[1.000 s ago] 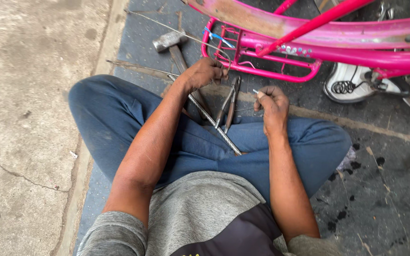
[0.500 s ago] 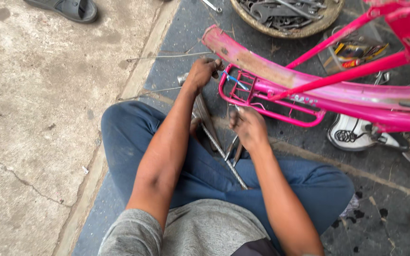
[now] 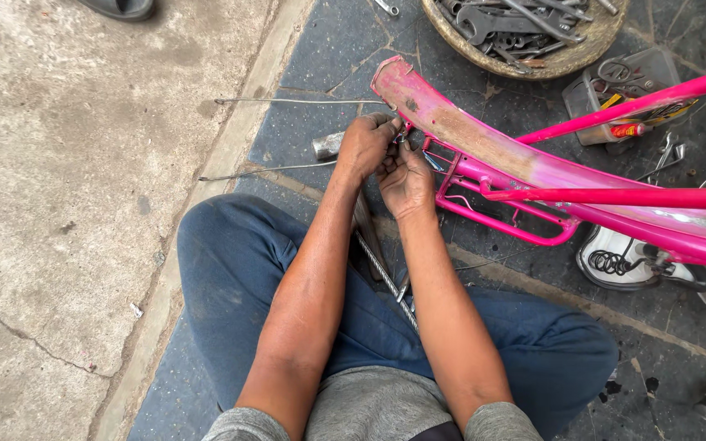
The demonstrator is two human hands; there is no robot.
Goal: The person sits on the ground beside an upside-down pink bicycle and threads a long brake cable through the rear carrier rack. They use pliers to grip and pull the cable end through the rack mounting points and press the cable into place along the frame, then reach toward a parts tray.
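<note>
The left hand and right hand are pressed close together, side by side, with fingers curled. They pinch something small where the pink fender meets the pink rack. The small thing is hidden by the fingers, so I cannot tell what it is.

The fender is a long, curved strip of metal. Its pink paint is worn, with brown rusty patches and a ragged end. Its long way runs from 10 o'clock, just above the hands, to 4 o'clock at the picture's edge. The rack is made of thin pink bars and sits just under the fender, at 3 o'clock from the hands. A straight pink tube slants up toward 2 o'clock.

Two thin grey rods lie on the floor at 9 and 10 o'clock from the hands. A small grey metal piece lies just left of the left hand. A ridged metal rod lies between the arms, over the blue trousers.

At 1 o'clock, a round basket holds grey wrenches. A white shoe lies at 4 o'clock.

The floor here is dark, cracked stone. To the left is rough, pale concrete.
</note>
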